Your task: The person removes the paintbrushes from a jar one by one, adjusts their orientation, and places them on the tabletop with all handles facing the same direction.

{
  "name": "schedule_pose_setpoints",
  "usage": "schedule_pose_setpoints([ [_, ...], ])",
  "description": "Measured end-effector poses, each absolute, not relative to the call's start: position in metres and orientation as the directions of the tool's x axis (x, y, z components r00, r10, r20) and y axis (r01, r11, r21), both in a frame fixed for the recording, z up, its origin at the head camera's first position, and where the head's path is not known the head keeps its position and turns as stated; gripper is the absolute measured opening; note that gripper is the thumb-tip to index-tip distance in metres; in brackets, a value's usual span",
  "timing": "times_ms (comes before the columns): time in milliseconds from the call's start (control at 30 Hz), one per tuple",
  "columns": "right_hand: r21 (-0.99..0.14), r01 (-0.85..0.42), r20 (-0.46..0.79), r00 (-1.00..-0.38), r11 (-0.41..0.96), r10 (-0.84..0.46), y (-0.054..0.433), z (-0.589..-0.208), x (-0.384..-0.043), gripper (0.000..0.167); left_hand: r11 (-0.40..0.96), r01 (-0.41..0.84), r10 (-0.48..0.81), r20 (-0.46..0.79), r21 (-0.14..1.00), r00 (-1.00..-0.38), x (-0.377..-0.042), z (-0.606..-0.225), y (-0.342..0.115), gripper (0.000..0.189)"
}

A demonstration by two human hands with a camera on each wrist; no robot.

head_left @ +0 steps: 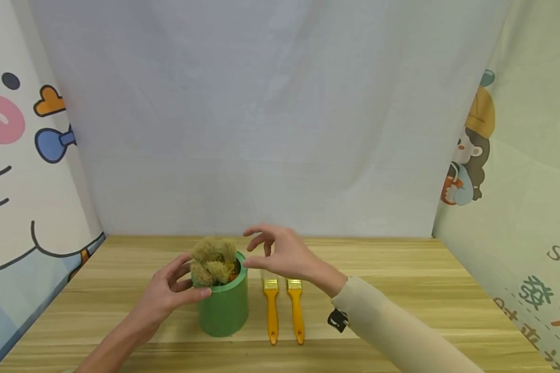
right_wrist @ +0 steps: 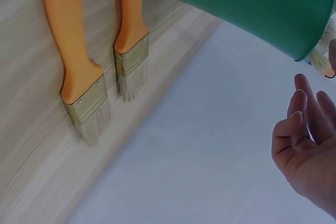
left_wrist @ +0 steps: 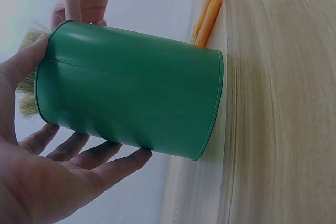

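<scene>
On the table stands a green cylindrical pot (head_left: 222, 311), upright and open at the top. Several brushes with tan bristles (head_left: 217, 270) stick out of it, bristles up. My left hand (head_left: 165, 292) grips the pot from the left, thumb at the rim and fingers along the side, as the left wrist view shows. Over the right side of the rim hovers my right hand (head_left: 282, 254), fingers loosely bent and holding nothing. Two orange-handled paintbrushes, one left (head_left: 273, 313) and one right (head_left: 296, 313), lie side by side to the right of the pot, bristles pointing away.
The wood-grain table (head_left: 382, 305) runs back to a pale grey cloth (head_left: 261, 129). Printed cloths hang at both sides, with a cartoon pig on the left one (head_left: 9, 217). A small black tag (head_left: 338, 320) hangs by the right sleeve (head_left: 392, 326).
</scene>
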State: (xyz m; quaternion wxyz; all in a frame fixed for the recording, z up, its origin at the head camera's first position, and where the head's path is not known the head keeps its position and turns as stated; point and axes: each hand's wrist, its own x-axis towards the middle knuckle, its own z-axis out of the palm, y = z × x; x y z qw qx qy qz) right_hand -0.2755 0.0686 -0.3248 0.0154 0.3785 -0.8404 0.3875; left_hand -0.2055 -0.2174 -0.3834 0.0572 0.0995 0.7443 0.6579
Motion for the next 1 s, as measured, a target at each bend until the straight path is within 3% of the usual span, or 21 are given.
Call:
schedule_pose_setpoints([
  [433, -0.624, -0.654, 0.294, -0.704, 0.428, -0.646, 0.038, -0.326, -0.282, 0.051, 0.111, 0.046, 0.229, 0.02, 0.993, -0.973, -0.205, -0.384, -0.218, 0.099],
  [700, -0.604, -0.669, 0.3, -0.693, 0.432, -0.655, 0.029, -0.326, -0.283, 0.044, 0.112, 0.043, 0.226, 0.017, 0.993, -0.974, -0.206, -0.384, -0.219, 0.1],
  [1000, -0.578, -0.717, 0.343, -0.647, 0.39, -0.681, 0.03, -0.329, -0.284, 0.039, 0.123, 0.041, 0.221, 0.013, 0.992, -0.975, -0.205, -0.384, -0.219, 0.102],
])
